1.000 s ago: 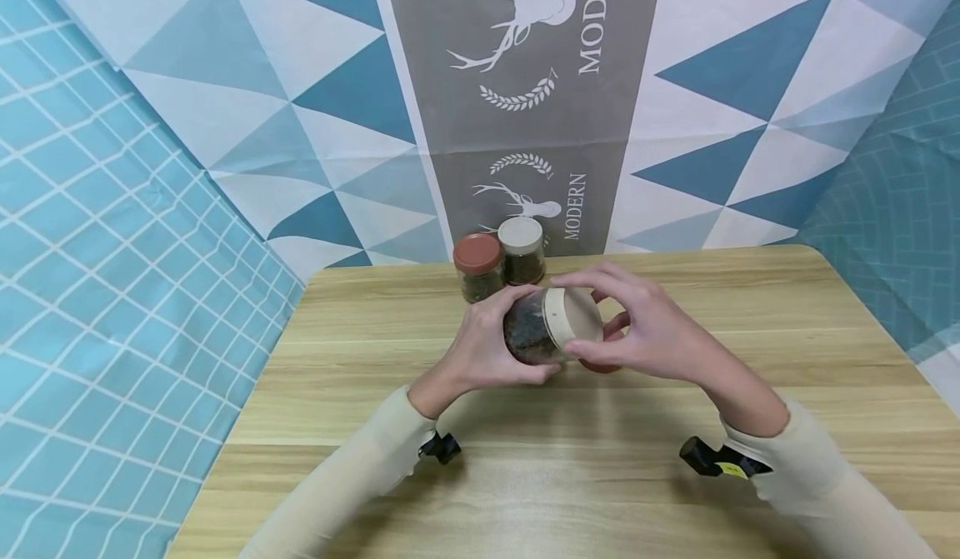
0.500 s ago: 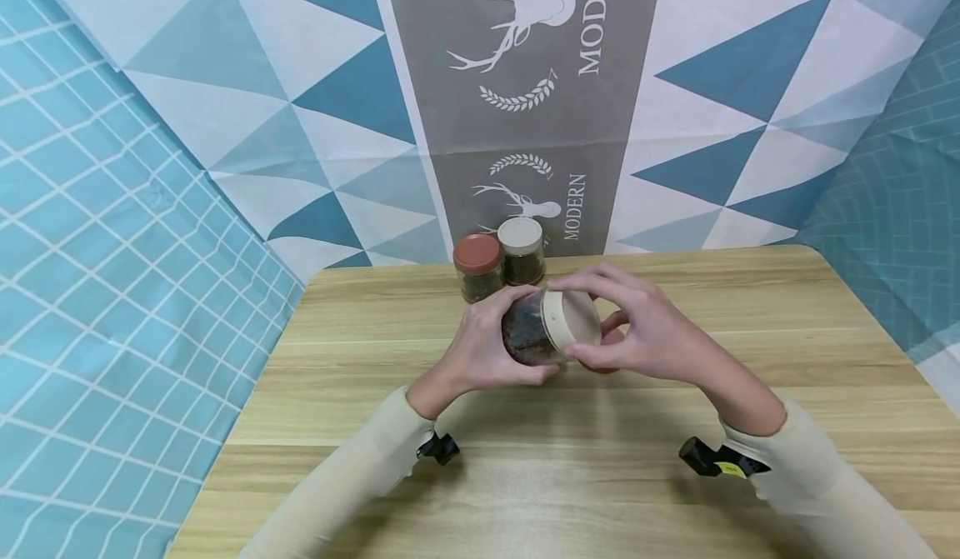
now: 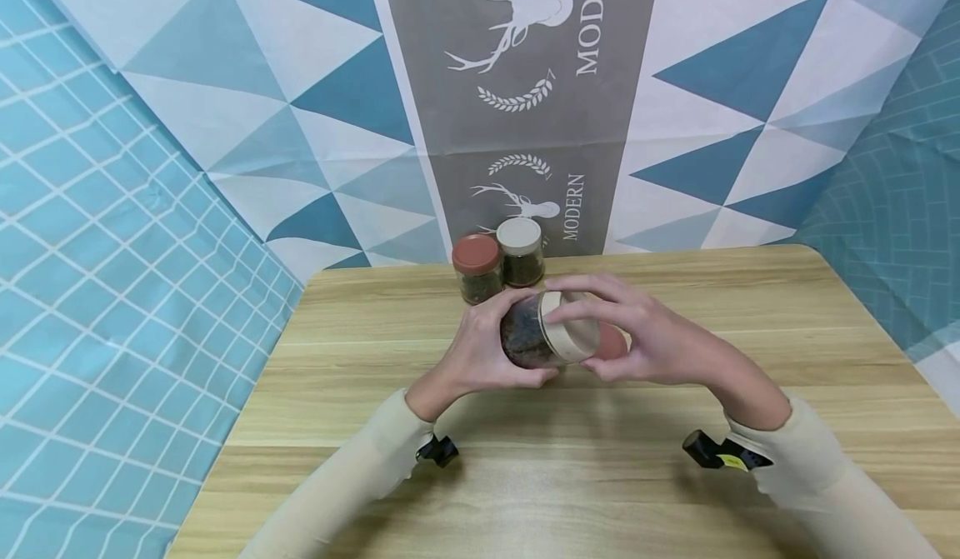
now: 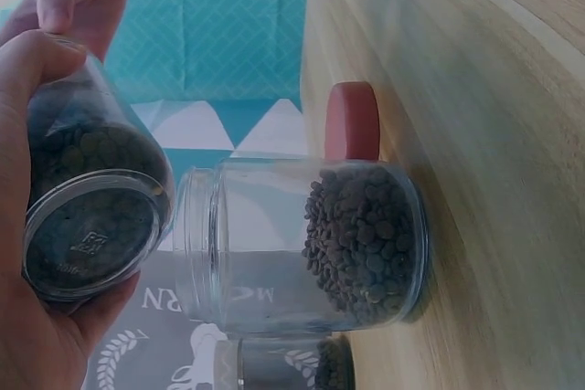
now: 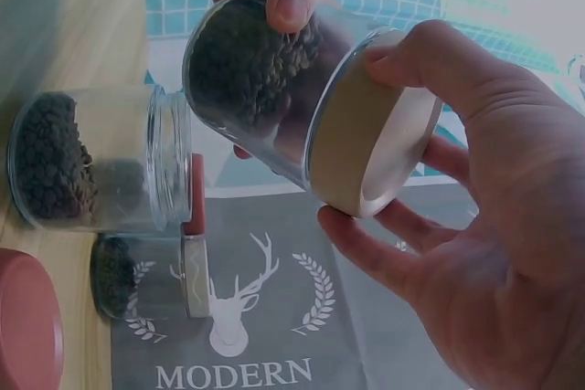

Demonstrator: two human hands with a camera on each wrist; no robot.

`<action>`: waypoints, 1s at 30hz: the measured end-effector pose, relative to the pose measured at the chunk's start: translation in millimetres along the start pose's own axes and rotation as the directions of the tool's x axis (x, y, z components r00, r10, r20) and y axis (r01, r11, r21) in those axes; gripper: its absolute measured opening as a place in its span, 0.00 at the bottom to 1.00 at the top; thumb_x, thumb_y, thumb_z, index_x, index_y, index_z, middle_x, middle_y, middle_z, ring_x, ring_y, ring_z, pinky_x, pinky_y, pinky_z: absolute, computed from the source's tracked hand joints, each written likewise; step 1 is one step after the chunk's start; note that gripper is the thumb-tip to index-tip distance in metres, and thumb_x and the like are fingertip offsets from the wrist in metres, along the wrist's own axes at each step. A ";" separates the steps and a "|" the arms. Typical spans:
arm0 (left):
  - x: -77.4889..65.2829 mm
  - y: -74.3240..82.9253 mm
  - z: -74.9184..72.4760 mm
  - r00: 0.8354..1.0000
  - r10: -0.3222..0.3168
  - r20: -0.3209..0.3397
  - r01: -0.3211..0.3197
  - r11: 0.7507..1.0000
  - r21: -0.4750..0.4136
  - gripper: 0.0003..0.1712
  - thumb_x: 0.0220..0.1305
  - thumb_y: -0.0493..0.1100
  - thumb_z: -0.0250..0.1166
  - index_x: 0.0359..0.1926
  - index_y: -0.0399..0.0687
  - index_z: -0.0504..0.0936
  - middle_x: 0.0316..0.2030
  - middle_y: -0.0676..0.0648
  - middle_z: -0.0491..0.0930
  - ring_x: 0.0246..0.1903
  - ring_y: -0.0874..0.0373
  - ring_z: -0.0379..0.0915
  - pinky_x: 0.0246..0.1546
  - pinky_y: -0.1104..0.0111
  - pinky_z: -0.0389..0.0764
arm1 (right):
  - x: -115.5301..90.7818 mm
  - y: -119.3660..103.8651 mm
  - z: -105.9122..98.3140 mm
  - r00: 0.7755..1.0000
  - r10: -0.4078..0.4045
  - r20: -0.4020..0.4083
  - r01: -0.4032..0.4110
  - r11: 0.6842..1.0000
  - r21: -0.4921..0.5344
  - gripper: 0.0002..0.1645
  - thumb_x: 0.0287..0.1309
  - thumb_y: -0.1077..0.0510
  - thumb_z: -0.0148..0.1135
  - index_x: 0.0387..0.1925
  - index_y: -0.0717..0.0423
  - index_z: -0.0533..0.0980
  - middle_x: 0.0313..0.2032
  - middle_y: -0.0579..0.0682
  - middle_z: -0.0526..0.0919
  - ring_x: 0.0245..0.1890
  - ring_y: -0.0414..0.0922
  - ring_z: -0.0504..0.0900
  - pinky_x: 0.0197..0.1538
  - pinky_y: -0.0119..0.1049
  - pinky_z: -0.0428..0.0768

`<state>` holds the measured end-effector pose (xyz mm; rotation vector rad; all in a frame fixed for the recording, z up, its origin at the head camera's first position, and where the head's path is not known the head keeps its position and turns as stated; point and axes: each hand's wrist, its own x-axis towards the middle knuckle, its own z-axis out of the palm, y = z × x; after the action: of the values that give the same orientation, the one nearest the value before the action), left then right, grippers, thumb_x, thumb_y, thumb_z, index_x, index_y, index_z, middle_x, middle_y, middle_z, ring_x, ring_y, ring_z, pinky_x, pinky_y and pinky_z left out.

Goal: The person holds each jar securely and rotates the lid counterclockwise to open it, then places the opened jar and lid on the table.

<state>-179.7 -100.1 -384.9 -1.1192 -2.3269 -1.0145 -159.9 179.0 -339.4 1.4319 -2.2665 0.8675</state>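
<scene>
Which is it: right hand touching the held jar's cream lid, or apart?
Touching. The right wrist view shows the right hand gripping the cream lid, its uppermost digit resting on the side without a gap.

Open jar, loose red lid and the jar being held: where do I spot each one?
Open jar (image 4: 274,246), left wrist view: on its clear glass side.
Loose red lid (image 4: 352,123), left wrist view: middle of its visible surface.
Held jar (image 5: 292,98), right wrist view: on its glass side.

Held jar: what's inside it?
Small dark pieces, filling only part of the held jar. The left hand covers some of the glass, and the cream lid hides whatever is directly beneath it.
</scene>
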 end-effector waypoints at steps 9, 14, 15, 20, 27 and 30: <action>-1.4 -2.4 0.4 1.000 -0.020 0.008 0.020 1.000 -0.001 0.55 0.38 0.52 0.91 0.68 0.37 0.81 0.59 0.40 0.90 0.56 0.48 0.90 0.58 0.58 0.92 | -0.3 1.0 0.1 0.999 -0.036 0.006 0.036 0.999 -0.011 0.46 0.48 0.66 0.86 0.69 0.41 0.82 0.77 0.56 0.78 0.76 0.48 0.75 0.71 0.38 0.84; -1.3 -3.1 -0.4 1.000 -0.015 0.005 0.015 1.000 0.002 0.56 0.38 0.52 0.91 0.69 0.37 0.81 0.60 0.39 0.90 0.57 0.48 0.90 0.58 0.57 0.92 | -1.6 -2.3 -2.4 1.000 0.010 0.010 -0.010 1.000 0.029 0.51 0.48 0.66 0.88 0.75 0.44 0.79 0.81 0.57 0.73 0.82 0.48 0.72 0.77 0.30 0.78; -1.1 -3.2 -0.6 1.000 -0.015 0.005 0.015 1.000 0.002 0.56 0.38 0.52 0.91 0.69 0.37 0.81 0.60 0.40 0.90 0.57 0.48 0.90 0.58 0.57 0.92 | -1.8 -3.2 -3.1 1.000 0.027 0.007 -0.027 0.999 0.041 0.52 0.48 0.65 0.88 0.76 0.45 0.78 0.82 0.58 0.72 0.82 0.48 0.72 0.78 0.30 0.76; -1.2 -3.7 -1.0 1.000 -0.024 0.003 0.024 1.000 0.007 0.56 0.38 0.53 0.91 0.69 0.37 0.81 0.60 0.40 0.90 0.58 0.48 0.89 0.60 0.56 0.91 | -1.7 -6.9 -4.8 0.990 0.139 -0.031 -0.136 0.988 0.070 0.59 0.45 0.61 0.92 0.80 0.46 0.74 0.81 0.54 0.73 0.79 0.45 0.76 0.74 0.34 0.80; -1.4 -3.7 -1.8 0.999 -0.045 0.007 0.045 0.999 0.007 0.56 0.37 0.53 0.91 0.69 0.38 0.81 0.61 0.40 0.90 0.58 0.48 0.89 0.60 0.55 0.91 | 0.5 -11.3 -3.1 0.946 0.323 -0.036 -0.308 0.926 0.216 0.56 0.53 0.61 0.89 0.82 0.45 0.72 0.77 0.54 0.75 0.61 0.52 0.85 0.43 0.35 0.95; -1.2 -4.0 -1.9 0.999 -0.052 0.006 0.052 0.999 0.005 0.56 0.37 0.53 0.91 0.69 0.37 0.81 0.60 0.40 0.90 0.58 0.48 0.89 0.60 0.55 0.91 | 1.7 -11.9 -2.9 0.918 0.395 -0.024 -0.378 0.892 0.249 0.53 0.58 0.61 0.86 0.82 0.42 0.72 0.76 0.54 0.76 0.61 0.56 0.86 0.41 0.35 0.95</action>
<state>-182.1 -103.8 -386.1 -1.0669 -2.3727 -1.0249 -150.2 176.0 -332.4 1.0192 -2.5007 1.3323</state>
